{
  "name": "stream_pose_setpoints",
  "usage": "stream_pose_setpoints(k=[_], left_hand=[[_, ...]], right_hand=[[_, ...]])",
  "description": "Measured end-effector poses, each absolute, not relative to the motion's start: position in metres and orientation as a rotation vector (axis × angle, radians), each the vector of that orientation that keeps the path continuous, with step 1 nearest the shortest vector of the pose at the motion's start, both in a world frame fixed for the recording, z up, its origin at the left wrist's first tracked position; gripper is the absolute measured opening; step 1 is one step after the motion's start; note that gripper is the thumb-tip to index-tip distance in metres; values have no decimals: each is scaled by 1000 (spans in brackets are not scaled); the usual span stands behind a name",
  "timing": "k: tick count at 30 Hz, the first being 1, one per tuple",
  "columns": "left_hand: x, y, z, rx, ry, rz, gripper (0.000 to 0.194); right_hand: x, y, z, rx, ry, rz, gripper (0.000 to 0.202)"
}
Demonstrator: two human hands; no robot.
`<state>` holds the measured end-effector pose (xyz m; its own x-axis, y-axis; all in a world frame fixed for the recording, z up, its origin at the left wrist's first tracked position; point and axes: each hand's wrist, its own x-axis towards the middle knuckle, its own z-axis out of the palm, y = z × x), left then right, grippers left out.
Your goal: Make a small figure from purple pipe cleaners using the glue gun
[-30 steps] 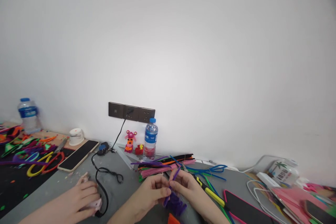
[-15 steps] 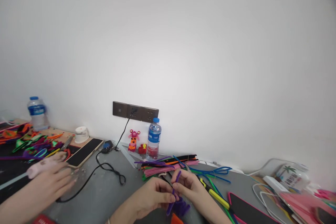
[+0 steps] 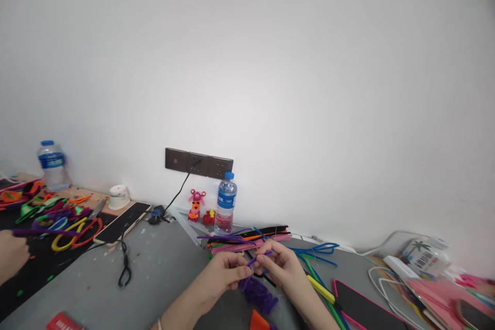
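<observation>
A short purple pipe cleaner (image 3: 253,260) runs between my two hands, tilted up to the right. My left hand (image 3: 228,273) pinches its lower end between thumb and fingers. The other end is closed in the fingertips of my right hand (image 3: 277,263). Just below them on the grey table lies a bunched purple pipe cleaner piece (image 3: 258,294), with an orange piece (image 3: 258,319) nearer the front edge. Behind my hands rests a bundle of pipe cleaners (image 3: 266,234) in pink, black, orange and purple.
A water bottle (image 3: 226,203) and a pink-orange figure (image 3: 195,206) stand by the wall. A yellow-handled tool (image 3: 320,289) and a pink-edged phone (image 3: 365,307) lie right. Left are scissors (image 3: 88,231), another phone (image 3: 122,223), a black cable (image 3: 124,268) and another person's hand (image 3: 13,255).
The purple pipe cleaner has swung from steep to a flatter slant between my hands. The other person's hand has drawn back left, uncovering the scissors, and the black cable has shifted left.
</observation>
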<state>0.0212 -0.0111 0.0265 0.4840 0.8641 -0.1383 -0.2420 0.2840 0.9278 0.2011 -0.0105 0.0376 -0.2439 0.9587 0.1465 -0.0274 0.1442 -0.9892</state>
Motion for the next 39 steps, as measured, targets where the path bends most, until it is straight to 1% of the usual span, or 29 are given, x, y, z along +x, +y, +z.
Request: stream_pose_setpoints(k=[6,14,19,24,28,33,39], left_hand=[[22,-10,23,1065,783,837,37],[19,-12,18,1180,687,732,30],[20,-12,19,1177,663,739,34],[20,-13,24,1059,679,760,45],[21,-19,29,884,559,628,49],[21,-25,31,763,398,528,38],[19,-25,31,744,332,541,42]], right_hand=[[196,-14,39,-873,-1489,1333,33],[191,-23,45,-883,-1559,1469,34],[196,-23,47,-895,-1575,1442,29],[198,-23,48,-846,-1521,1448,29],[194,-29,52,-708,-1506,1512,29],[190,-36,62,-694,-1530,1433,29],[191,-37,66,-713,-1589,1390,30]])
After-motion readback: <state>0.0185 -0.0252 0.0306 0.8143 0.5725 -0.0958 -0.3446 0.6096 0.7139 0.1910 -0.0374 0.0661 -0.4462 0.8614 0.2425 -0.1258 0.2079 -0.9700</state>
